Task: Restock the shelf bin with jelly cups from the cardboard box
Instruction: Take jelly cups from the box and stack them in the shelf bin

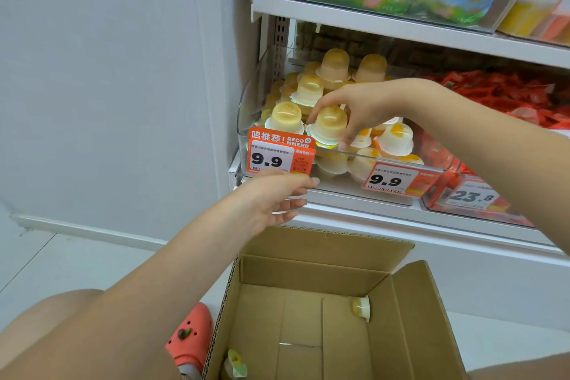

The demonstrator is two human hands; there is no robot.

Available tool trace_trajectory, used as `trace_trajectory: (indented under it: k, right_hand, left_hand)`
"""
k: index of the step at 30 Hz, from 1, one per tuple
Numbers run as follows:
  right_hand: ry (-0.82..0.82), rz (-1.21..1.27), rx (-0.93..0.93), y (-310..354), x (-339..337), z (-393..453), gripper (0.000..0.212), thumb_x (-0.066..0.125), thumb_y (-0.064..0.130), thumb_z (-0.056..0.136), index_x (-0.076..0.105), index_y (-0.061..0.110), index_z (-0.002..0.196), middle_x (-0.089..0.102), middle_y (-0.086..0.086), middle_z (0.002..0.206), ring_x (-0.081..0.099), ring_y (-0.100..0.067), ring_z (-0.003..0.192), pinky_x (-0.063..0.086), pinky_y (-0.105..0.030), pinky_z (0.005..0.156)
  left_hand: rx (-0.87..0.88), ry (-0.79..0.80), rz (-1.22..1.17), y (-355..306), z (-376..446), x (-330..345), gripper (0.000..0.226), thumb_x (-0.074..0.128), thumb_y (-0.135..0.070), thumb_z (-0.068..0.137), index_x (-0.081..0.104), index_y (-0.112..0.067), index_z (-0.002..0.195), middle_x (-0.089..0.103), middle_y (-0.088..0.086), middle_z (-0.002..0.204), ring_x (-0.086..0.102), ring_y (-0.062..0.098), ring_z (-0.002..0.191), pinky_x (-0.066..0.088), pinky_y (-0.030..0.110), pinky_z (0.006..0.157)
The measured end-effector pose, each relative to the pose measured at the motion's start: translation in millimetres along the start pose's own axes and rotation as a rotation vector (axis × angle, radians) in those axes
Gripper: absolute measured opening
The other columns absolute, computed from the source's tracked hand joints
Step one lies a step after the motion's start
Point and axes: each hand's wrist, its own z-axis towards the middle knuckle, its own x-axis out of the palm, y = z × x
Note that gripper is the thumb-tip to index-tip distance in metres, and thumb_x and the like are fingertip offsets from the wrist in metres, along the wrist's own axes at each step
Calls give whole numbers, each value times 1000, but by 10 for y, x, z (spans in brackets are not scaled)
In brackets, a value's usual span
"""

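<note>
Head view: right hand reaches into clear plastic shelf bin, fingers curled round one jelly cup at the bin's front edge, gripping it. Cup is a translucent yellowish dome, inverted, rounded base up, wide foil-lidded rim down, long axis near upright, tilted slightly toward camera. More glossy domed jelly cups are piled behind, most inverted too. Left hand is below the bin front, fingers straight and relaxed, holding nothing, just under an orange price tag reading 9.9. Brown corrugated cardboard box sits open on the floor below, flaps up; one cup lies on its side against the back wall, another near the front left corner. Coral clog beside the box.
</note>
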Motion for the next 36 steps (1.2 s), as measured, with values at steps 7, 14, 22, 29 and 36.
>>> trace_trajectory:
  k: [7, 14, 22, 29, 36]
  right_hand:
    - [77, 1, 36, 41, -31, -51, 65, 79, 32, 75, 44, 47, 128, 34, 11, 139, 46, -12, 109, 40, -29, 89]
    - [-122, 127, 69, 59, 168, -57, 73, 80, 45, 70, 44, 35, 134, 40, 5, 142, 55, -18, 112, 39, -15, 57]
    - [-134, -11, 104, 56, 137, 9, 89, 82, 43, 68, 37, 26, 143, 37, 1, 147, 40, -23, 131, 41, -29, 94]
    - [-31, -22, 72, 74, 21, 105, 75, 85, 39, 63, 49, 32, 129, 45, 1, 131, 55, -21, 106, 53, -28, 77]
    - [-121, -39, -38, -78, 115, 76, 72, 82, 48, 64, 50, 32, 127, 43, 7, 135, 40, -16, 125, 38, -30, 99]
  left_hand:
    - [2, 20, 4, -10, 15, 27, 23, 74, -20, 80, 59, -17, 97, 65, 1, 92, 63, 14, 80, 48, 24, 67]
    - [-9, 41, 10, -24, 46, 140, 20, 74, -19, 80, 58, -17, 91, 65, 0, 90, 64, 14, 80, 48, 23, 65]
    - [-22, 62, 37, -37, 68, 242, 14, 71, -16, 82, 59, -17, 88, 65, 1, 90, 63, 14, 82, 48, 23, 64]
    - [-24, 74, 47, -67, 71, 275, 13, 70, -17, 84, 60, -16, 93, 65, 0, 89, 63, 13, 81, 48, 22, 65]
    - [-26, 86, 51, -90, 88, 273, 17, 69, -18, 85, 59, -15, 98, 65, 1, 96, 63, 13, 83, 48, 24, 71]
